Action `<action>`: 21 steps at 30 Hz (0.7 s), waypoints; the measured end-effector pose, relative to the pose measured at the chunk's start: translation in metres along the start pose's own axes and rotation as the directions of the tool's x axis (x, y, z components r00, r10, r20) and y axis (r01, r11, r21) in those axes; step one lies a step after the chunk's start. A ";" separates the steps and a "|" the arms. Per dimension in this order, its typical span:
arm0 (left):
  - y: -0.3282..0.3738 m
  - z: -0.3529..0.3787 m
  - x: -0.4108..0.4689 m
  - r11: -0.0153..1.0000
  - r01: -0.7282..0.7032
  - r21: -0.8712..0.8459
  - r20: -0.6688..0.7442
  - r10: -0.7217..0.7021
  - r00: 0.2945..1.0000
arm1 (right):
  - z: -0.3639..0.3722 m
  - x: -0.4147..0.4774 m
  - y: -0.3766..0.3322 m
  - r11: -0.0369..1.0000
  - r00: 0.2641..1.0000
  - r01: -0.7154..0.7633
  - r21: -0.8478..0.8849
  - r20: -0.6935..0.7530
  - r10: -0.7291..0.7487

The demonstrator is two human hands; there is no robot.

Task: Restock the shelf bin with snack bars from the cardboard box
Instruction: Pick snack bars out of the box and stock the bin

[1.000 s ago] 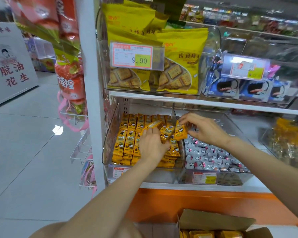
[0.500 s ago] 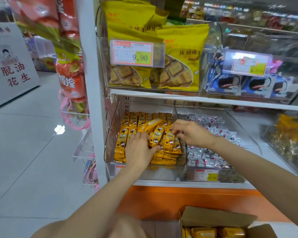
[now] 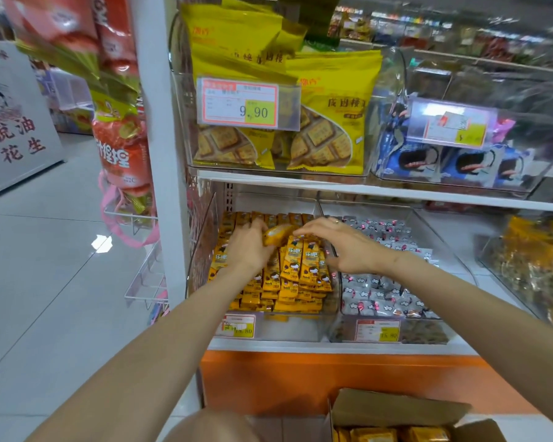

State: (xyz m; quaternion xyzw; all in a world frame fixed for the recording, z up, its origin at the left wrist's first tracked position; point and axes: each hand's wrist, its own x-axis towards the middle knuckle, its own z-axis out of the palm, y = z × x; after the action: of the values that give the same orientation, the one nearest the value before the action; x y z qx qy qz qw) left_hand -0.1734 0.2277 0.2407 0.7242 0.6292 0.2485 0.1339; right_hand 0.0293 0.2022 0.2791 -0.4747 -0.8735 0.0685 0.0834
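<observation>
Two bare hands reach into the clear shelf bin (image 3: 202,250) on the lower shelf, and we read the scene from the left. Red snack bags (image 3: 122,148) hang at the shelf's end post, well apart from the hands. Next we find the left hand (image 3: 246,250) inside the bin, its fingers curled round one end of a blurred yellow snack bar (image 3: 276,234), held just above the stock. Under and around it the snack bars (image 3: 302,266) fill the bin, with flat stacks at the front and rows standing upright behind. The right hand (image 3: 348,247) comes in over the divider with its fingers stretched out and close together. Their tips lie at the other end of that raised bar, but through the blur we cannot tell whether they touch it. Its palm hangs over the upright bars. Just beside, to the right, a second clear bin (image 3: 428,333) holds grey-wrapped sweets (image 3: 380,291). At the bottom right we see the cardboard box (image 3: 396,406), flap up, with more yellow bars (image 3: 425,435) inside, in front of the orange shelf base (image 3: 300,378).
</observation>
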 end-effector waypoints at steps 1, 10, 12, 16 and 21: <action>-0.002 -0.004 -0.001 0.998 0.011 -0.063 -0.033 -0.013 0.999 | -0.001 0.000 0.003 1.000 1.000 -0.010 0.022 -0.019 0.011; -0.029 -0.024 -0.029 0.803 0.352 -0.480 0.196 -0.293 0.936 | 0.000 0.001 0.009 0.999 1.000 -0.011 0.033 -0.023 0.011; -0.028 -0.024 -0.031 0.819 0.381 -0.430 0.180 -0.336 0.925 | 0.001 0.002 0.007 0.999 1.000 -0.006 0.037 -0.024 0.007; -0.030 -0.026 -0.037 0.951 0.244 -0.189 0.005 -0.248 0.969 | -0.002 0.001 0.000 0.999 1.000 0.023 -0.037 -0.002 -0.023; -0.031 -0.030 -0.047 0.979 0.187 0.075 -0.054 -0.183 0.982 | -0.008 0.007 -0.006 0.981 0.990 0.059 -0.186 0.137 -0.034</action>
State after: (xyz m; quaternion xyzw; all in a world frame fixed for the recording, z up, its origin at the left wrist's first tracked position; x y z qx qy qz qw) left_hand -0.2192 0.1834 0.2412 0.6612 0.7062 0.2265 0.1128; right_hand 0.0217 0.2050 0.2883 -0.4543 -0.8905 0.0144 -0.0192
